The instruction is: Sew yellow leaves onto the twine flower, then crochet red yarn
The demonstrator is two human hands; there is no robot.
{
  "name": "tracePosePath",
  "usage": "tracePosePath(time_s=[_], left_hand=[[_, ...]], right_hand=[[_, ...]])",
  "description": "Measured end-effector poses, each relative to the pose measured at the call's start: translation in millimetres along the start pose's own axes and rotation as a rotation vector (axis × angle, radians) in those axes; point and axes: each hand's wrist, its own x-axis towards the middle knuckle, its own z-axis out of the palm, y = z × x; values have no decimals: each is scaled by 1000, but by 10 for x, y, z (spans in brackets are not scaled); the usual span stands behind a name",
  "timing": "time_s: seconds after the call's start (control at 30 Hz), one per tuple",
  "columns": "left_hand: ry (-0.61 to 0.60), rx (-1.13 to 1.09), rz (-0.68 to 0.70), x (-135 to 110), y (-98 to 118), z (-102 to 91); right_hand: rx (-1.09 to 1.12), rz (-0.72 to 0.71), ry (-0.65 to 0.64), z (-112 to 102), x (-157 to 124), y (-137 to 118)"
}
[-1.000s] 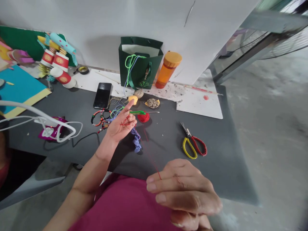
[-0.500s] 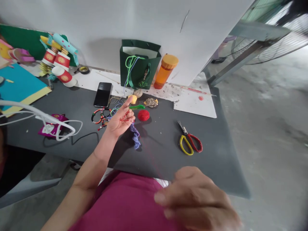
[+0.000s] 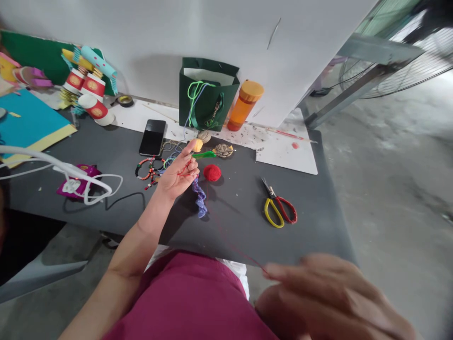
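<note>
My left hand [image 3: 179, 173] is raised palm-up over the dark table [image 3: 106, 156], fingers curled around loops of thin red thread [image 3: 230, 241]; a purple crocheted piece [image 3: 200, 198] hangs just below it. The thread runs down to my right hand [image 3: 329, 297], which is blurred at the bottom right and pinches the thread's end at its fingertips. A small red yarn ball [image 3: 212, 172] lies just right of my left hand, and a green-handled crochet hook [image 3: 207, 154] lies beyond it.
Yellow-and-red scissors [image 3: 278, 210] lie to the right. A black phone [image 3: 153, 137], beaded bracelets [image 3: 146, 171], a green paper bag [image 3: 207, 94] and an orange bottle [image 3: 245, 105] stand farther back. White cables [image 3: 71, 174] and paper cups [image 3: 90, 97] are at left.
My right hand has drawn the red thread down and to the right, nearer the camera, and is now blurred. My left hand has stayed almost in place.
</note>
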Motion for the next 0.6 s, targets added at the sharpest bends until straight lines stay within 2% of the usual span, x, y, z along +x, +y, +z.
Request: tracePosePath(time_s=[0.03,0.07,0.13,0.17,0.3,0.37,0.47,0.6], left_hand=[[4,0,0,-5,2,6],[7,-1,1,-9,3,11],[17,3,0,-10,3,19],[25,7,1,-6,2,19],[60,24,-7,31,-6,7],[62,24,-14,42,-7,0],[42,21,-15,36,-8,2],[38,18,-21,15,-25,21]], right_hand=[[-15,9,61,50,66,70],[-43,79,25,122,125,161],[-120,221,-212,304,230,392],[-193,285,-259,408,281,521],[-426,531,-298,910,499,947],[-485,616,-400,1177,596,1027],[-527,716,-521,1477,682,1008],[-479,765,-529,1604,668,986]])
